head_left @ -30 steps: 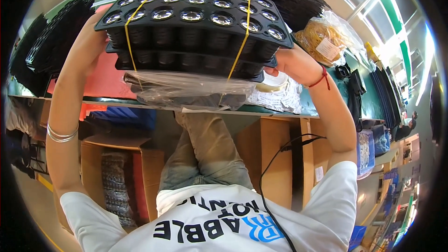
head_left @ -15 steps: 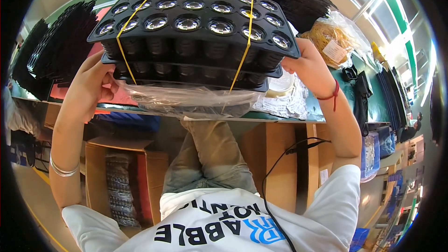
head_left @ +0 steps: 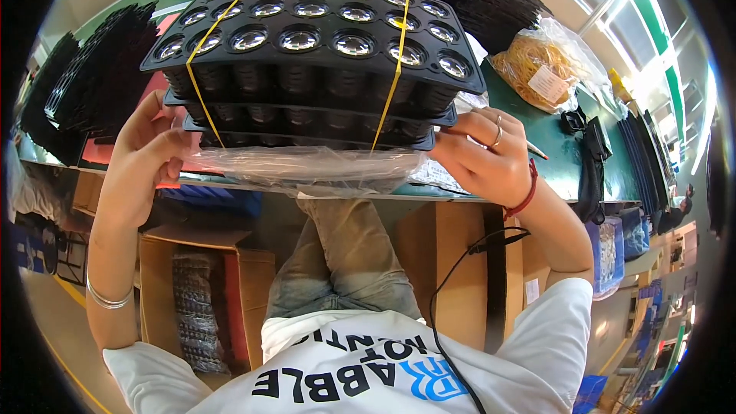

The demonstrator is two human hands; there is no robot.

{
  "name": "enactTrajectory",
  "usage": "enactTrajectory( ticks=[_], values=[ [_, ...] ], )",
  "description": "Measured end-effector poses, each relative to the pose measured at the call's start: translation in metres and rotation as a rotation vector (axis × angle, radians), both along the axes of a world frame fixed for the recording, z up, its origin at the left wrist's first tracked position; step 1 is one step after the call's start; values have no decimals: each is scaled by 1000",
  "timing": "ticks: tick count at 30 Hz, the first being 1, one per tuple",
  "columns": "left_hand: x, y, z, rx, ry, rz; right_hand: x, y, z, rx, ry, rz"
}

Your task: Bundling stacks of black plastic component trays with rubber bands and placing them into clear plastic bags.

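A stack of black plastic trays [head_left: 314, 69] stands before me at the table edge, its round cups holding shiny clear domed pieces. Two yellow rubber bands [head_left: 392, 100] run around the stack, one towards each end. Under and in front of the trays lies a crumpled clear plastic bag [head_left: 314, 171]. My left hand [head_left: 146, 149] is closed at the bag's left end, beside the lower tray corner, thumb and fingers pinching the film. At the right end my right hand [head_left: 483, 155], wearing a ring, pinches the bag just below the bottom tray's corner.
Nested black trays [head_left: 96, 69] stand at the left, and more [head_left: 494, 0] at the back. A bag of yellow rubber bands [head_left: 529, 69] lies on the green table [head_left: 556, 157] at the right. Open cardboard boxes [head_left: 253, 276] sit below the table edge.
My right hand has dropped from the upper tray's right corner to the bag beside the bottom tray. The stack has shifted slightly left. My left hand stays at the bag's left end.
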State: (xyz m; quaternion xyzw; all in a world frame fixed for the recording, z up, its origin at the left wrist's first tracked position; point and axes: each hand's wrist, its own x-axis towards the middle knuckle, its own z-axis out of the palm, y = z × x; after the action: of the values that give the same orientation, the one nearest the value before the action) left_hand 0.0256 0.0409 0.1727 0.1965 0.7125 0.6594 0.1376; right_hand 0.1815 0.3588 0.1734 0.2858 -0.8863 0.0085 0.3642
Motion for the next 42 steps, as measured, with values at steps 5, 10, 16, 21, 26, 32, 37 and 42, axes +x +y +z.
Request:
enactTrajectory(
  ticks=[5,10,16,21,26,32,37,42],
  values=[
    [8,1,14,102,-16,11,2,8,11,-72,-96,76],
    [-7,1,13,274,-67,-53,2,11,25,-191,-274,116],
    [-15,5,13,336,-145,-46,0,11,40,-268,-572,92],
    [-12,13,18,329,-191,56,1,-7,51,-192,-577,101],
    [-14,12,18,334,-186,31,5,-9,43,-248,-440,-23],
    [-16,12,21,333,-186,21,-1,9,39,-582,-698,145],
    [-30,6,20,287,-209,-43,-5,8,28,-944,-715,211],
    [-39,9,42,5,-178,-71,-4,9,48,-414,-588,21]
  ],
)
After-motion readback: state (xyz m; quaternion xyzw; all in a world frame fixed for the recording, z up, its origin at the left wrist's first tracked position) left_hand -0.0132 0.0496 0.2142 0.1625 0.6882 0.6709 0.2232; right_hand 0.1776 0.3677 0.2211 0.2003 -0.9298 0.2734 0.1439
